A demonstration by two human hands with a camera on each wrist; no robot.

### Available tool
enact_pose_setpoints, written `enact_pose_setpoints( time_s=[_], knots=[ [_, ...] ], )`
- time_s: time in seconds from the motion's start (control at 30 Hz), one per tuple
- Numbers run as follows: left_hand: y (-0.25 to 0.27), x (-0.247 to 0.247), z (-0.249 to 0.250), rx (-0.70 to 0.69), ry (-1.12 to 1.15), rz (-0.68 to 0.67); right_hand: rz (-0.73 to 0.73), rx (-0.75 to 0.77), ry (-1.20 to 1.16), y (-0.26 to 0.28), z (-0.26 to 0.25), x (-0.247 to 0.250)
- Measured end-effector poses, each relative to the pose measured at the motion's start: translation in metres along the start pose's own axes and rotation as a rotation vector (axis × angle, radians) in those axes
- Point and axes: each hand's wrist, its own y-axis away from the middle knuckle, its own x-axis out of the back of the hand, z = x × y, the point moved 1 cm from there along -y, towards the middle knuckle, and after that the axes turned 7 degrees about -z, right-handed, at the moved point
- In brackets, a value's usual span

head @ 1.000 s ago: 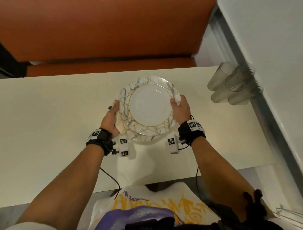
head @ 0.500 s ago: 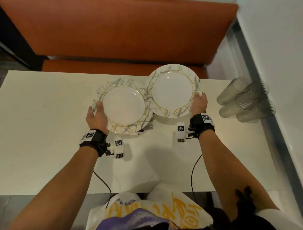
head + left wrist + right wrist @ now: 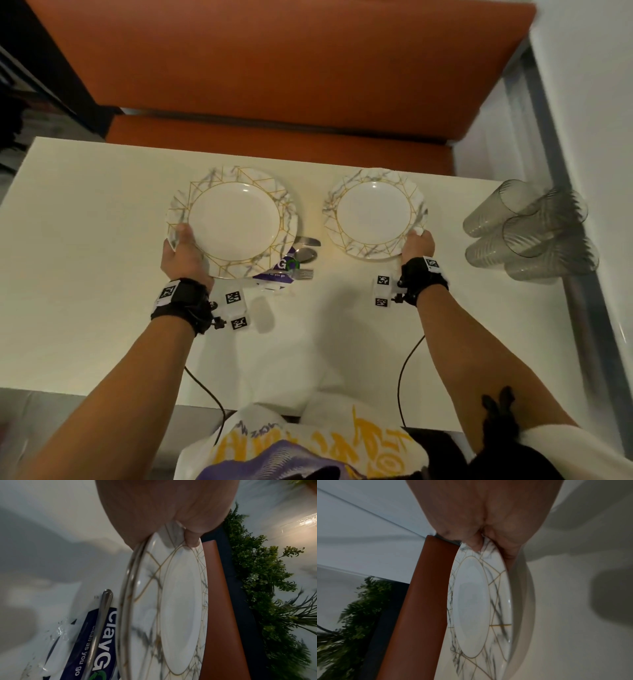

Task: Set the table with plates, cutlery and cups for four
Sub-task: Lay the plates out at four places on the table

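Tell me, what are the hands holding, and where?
Each hand pinches a plate by its near rim: the left hand holds the left plate, the right hand the right plate.

A dark blue printed packet (image 3: 96,639) lying on the white table (image 3: 85,212) carries large white lettering that reads "ClayG", followed by a round green mark, in the left wrist view; beneath it runs a smaller white line, "clean as you go". In the head view only a "G" and the words "as you go" show on the packet (image 3: 279,270), the rest hidden under a plate (image 3: 236,222). Yellow lettering on the person's shirt (image 3: 308,448) cannot be read. Black-and-white square code tags (image 3: 233,297) sit on the wrist bands.
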Motion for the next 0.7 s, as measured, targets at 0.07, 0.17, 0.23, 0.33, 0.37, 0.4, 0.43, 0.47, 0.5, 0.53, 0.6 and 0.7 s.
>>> enact_pose_setpoints(
  time_s=[0.07, 0.17, 0.23, 0.33, 0.37, 0.4, 0.43, 0.47, 0.5, 0.53, 0.6, 0.7],
  knots=[
    [0.004, -0.003, -0.002, -0.02, -0.011, 0.001, -0.002, -0.018, 0.028, -0.007, 0.004, 0.001],
    [0.007, -0.006, -0.004, -0.046, -0.009, -0.025, 0.015, -0.023, 0.144, -0.016, 0.007, 0.004],
    [0.009, -0.007, -0.004, -0.049, -0.011, -0.027, 0.037, -0.015, 0.214, -0.019, 0.007, 0.007],
    [0.01, -0.007, -0.005, -0.033, -0.028, -0.033, 0.046, -0.011, 0.224, -0.023, 0.006, 0.01],
    [0.012, -0.008, -0.004, -0.024, -0.032, -0.035, 0.051, -0.022, 0.227, -0.023, 0.006, 0.01],
    [0.012, -0.008, -0.004, -0.019, -0.037, -0.036, 0.057, -0.021, 0.23, -0.025, 0.007, 0.01],
    [0.012, -0.008, -0.003, -0.008, -0.039, -0.042, 0.055, -0.025, 0.231, -0.023, 0.006, 0.011],
    [0.012, -0.009, -0.004, 0.002, -0.036, -0.049, 0.056, -0.014, 0.238, -0.022, 0.005, 0.011],
    [0.012, -0.01, -0.005, 0.008, -0.035, -0.061, 0.05, -0.012, 0.248, -0.019, 0.003, 0.011],
    [0.012, -0.012, -0.006, 0.006, -0.037, -0.072, 0.05, -0.007, 0.247, -0.019, 0.002, 0.012],
    [0.015, -0.014, -0.007, 0.008, -0.039, -0.102, 0.058, -0.009, 0.255, -0.011, 0.0, 0.014],
    [0.022, -0.017, -0.01, 0.005, -0.064, -0.14, 0.099, -0.049, 0.233, 0.003, -0.001, 0.012]
  ],
)
